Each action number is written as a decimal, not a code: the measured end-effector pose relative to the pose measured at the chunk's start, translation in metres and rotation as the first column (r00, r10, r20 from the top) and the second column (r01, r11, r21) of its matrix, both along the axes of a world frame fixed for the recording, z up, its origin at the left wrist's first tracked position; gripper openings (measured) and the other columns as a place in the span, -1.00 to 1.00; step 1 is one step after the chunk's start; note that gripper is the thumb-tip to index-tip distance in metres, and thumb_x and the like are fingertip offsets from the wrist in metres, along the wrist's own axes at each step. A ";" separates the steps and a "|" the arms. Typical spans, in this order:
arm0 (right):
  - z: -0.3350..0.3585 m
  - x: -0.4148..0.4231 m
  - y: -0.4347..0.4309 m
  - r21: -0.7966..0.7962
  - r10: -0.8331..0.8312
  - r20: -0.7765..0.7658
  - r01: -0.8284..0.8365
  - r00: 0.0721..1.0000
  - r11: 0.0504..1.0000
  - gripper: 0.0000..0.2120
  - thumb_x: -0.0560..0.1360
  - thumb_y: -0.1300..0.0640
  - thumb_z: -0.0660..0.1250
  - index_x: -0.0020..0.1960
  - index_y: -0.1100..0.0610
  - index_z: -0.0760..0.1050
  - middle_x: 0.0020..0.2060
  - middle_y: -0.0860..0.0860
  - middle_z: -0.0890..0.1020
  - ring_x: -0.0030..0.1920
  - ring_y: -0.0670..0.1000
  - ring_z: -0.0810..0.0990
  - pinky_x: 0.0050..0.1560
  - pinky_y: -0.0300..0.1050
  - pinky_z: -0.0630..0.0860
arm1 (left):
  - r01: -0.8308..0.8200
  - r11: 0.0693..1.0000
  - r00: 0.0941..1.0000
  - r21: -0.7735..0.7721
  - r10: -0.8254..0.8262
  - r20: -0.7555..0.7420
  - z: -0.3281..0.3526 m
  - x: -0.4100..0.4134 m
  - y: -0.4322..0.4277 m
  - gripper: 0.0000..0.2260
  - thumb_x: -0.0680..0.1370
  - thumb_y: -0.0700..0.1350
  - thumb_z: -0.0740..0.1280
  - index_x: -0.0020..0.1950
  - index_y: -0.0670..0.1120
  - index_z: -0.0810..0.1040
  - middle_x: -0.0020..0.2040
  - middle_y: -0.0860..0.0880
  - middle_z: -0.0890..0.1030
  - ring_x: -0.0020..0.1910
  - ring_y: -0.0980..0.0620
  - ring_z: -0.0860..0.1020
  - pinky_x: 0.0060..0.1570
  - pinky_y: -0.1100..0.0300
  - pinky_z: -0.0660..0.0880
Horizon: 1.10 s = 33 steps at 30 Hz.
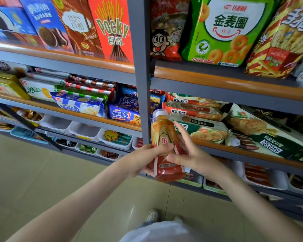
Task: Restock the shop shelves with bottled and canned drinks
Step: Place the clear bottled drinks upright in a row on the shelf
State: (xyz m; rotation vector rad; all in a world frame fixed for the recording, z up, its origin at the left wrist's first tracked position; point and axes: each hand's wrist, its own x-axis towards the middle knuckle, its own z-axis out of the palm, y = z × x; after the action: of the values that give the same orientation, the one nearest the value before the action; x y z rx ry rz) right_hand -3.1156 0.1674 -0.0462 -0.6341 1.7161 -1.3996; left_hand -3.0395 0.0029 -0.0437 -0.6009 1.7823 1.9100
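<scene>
Amber plastic drink bottle (pixel 164 137) with an orange-red label, noted in the head view, the only view supplied. It is held in the air at mid-frame, directly before the grey metal shelf upright (pixel 141 75) and resting on no shelf. Its long axis runs near upright, with the white screw cap (pixel 160 113) at the top, tipped slightly left, and the base toward the person.

Left hand (pixel 143 159): grip closed on the bottle's lower half, thumb across the label, fingers curled beneath. Right hand (pixel 194 154): grip not closed; fingers spread and fairly straight along the bottle's right side, thumb touching the front. The bottle lies between the two hands, and the left appears to bear it.

Shelves in sight hold boxed and bagged snacks, among them a red cardboard biscuit-stick box (pixel 112 28). No drinks row is visible.

Assessment: placement has not begun. The coming move turns on holding the cap uppermost while the left hand, the one gripping, takes the bottle to a drinks shelf.
</scene>
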 end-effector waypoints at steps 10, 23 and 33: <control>0.003 0.000 0.001 0.019 0.203 -0.022 -0.203 0.979 0.979 -0.26 0.53 0.22 0.34 0.47 -0.31 0.05 0.43 -0.32 0.18 0.30 -0.45 0.30 0.21 -0.32 0.45 | 0.028 0.989 0.995 -0.148 -0.013 0.103 0.002 -0.002 0.001 -0.58 0.44 0.21 0.40 0.15 -0.03 0.49 -0.02 -0.07 0.69 -0.08 -0.04 0.69 -0.03 -0.01 0.63; 0.016 -0.002 -0.009 -0.187 -0.260 -0.092 0.240 0.961 0.953 -0.17 0.44 0.12 0.41 0.48 -0.34 0.03 0.06 -0.48 0.52 0.10 -0.23 0.60 0.04 -0.18 0.59 | 0.072 0.678 0.904 -0.731 -0.354 -0.239 0.027 0.012 -0.003 -0.50 0.47 0.33 0.23 0.21 -0.02 0.41 -0.06 0.08 0.59 -0.11 0.08 0.60 -0.11 0.16 0.56; 0.036 -0.010 0.000 -0.401 -0.189 -0.043 0.156 0.981 0.903 -0.03 0.42 0.21 0.35 0.43 -0.43 -0.23 0.40 -0.14 0.35 0.29 -0.05 0.53 0.13 -0.07 0.57 | 0.223 0.974 0.880 -0.038 -0.218 -0.422 0.051 -0.001 -0.020 -0.23 0.49 -0.09 0.35 0.54 0.27 -0.04 0.11 0.00 0.66 0.08 -0.02 0.64 -0.01 0.07 0.58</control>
State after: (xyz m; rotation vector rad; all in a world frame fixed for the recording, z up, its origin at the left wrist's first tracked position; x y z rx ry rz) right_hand -3.1259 0.1677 -0.0099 -0.7800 1.5901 -1.8983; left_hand -3.0406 -0.0169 0.0072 0.0393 1.9921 1.9925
